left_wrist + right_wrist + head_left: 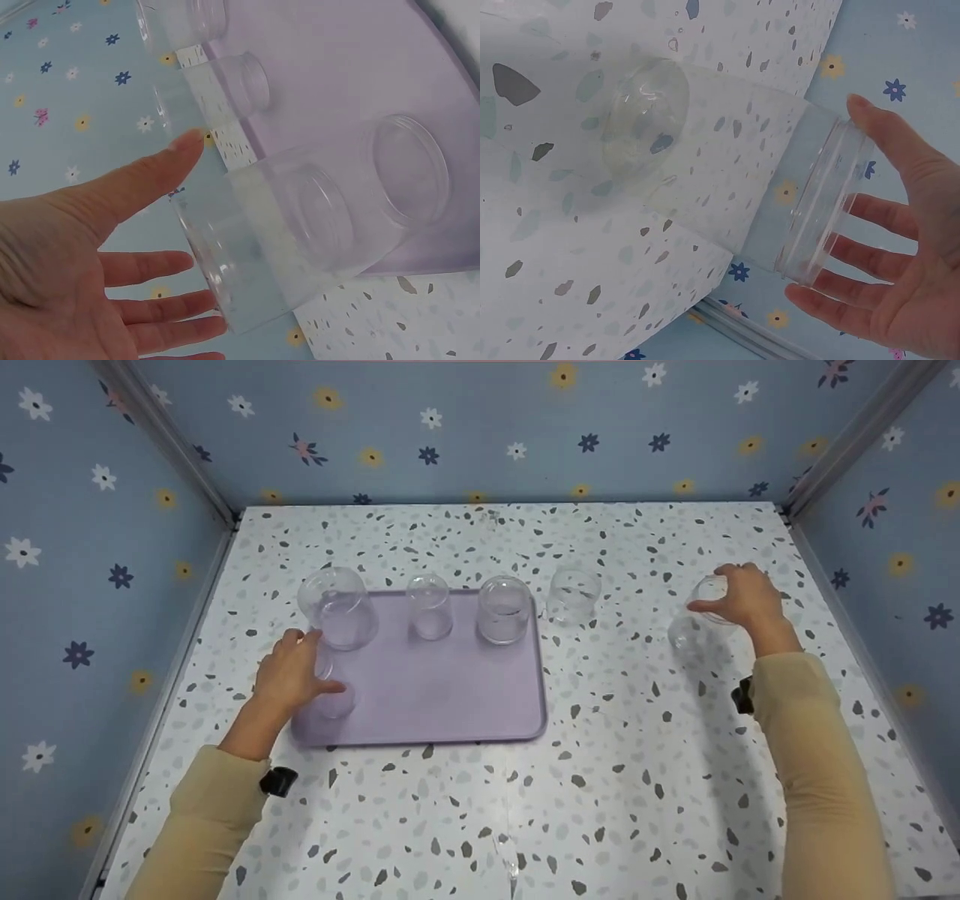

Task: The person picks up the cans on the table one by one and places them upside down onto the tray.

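Observation:
My left hand (289, 671) is at the tray's left side with fingers spread around the top of a small clear plastic container (335, 701). In the left wrist view, the thumb stands off its rim and the fingers lie close to it; contact is hard to tell. At the far right, my right hand (746, 596) grips the top of a clear jar (684, 636). The right wrist view shows the thumb and fingertips on opposite sides of the jar's ridged neck (810, 217). The jar's rounded base is toward the table.
A purple tray (435, 690) lies left of centre on the speckled table (615, 780). Along its back edge stand a wide clear container (345, 622), a narrow one (431, 619) and a medium one (504, 619). Another clear container (574, 596) stands just right of the tray. Flowered panels (480, 435) enclose the table.

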Demonstrator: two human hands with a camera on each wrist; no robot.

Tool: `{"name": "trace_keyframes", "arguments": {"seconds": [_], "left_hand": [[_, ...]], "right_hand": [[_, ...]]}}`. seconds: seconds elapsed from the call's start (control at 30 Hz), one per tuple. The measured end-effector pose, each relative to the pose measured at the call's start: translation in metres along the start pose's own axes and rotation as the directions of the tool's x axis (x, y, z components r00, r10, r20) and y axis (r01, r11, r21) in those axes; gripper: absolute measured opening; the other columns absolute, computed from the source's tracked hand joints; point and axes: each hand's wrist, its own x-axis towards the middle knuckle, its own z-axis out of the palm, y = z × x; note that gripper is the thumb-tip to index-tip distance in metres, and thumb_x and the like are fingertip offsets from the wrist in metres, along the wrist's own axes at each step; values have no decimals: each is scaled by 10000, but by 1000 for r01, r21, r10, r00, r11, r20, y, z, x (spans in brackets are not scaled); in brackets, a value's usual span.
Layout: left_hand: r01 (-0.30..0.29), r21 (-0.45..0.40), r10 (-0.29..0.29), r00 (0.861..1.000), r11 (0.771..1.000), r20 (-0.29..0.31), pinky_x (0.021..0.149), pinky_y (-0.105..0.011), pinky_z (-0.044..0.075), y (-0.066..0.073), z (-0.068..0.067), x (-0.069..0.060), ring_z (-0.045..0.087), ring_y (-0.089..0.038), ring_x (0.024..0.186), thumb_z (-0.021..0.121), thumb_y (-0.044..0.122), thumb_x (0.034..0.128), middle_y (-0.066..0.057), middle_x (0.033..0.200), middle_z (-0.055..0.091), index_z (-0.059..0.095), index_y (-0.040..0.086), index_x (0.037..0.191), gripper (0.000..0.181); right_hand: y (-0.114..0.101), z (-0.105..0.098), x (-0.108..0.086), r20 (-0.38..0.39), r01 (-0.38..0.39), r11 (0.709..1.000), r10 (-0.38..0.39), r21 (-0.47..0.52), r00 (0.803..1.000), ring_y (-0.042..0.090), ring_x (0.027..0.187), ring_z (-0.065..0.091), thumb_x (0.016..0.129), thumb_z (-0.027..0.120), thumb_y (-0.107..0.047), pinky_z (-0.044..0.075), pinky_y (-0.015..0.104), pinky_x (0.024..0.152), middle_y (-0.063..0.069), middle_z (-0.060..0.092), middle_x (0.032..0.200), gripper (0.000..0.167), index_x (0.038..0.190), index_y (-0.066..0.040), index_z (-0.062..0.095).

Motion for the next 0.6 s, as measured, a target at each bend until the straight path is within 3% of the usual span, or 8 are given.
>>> {"name": "trace_keyframes", "arguments": {"seconds": [0.33,0.6], "left_hand": [[-43,-26,40,994,999,-106,839,-556,351,11,3,-1,396,-480,1063,734,217,717,-354,1201,370,375,-146,1238,729],[-107,-70,92,978,992,-187,856,-552,346,20,9,2,390,-462,1094,723,179,730,-324,1235,375,408,-124,1235,668]], "right_hand": [[-5,2,-7,-53,1,999,1,43,999,521,1086,316,725,645,-511,281,682,781,342,310,1237,811,1266,42,399],[-10,2,-16,-139,37,996,-26,79,990,518,1065,343,739,623,-521,307,654,784,334,331,1225,800,1278,25,399]]}}
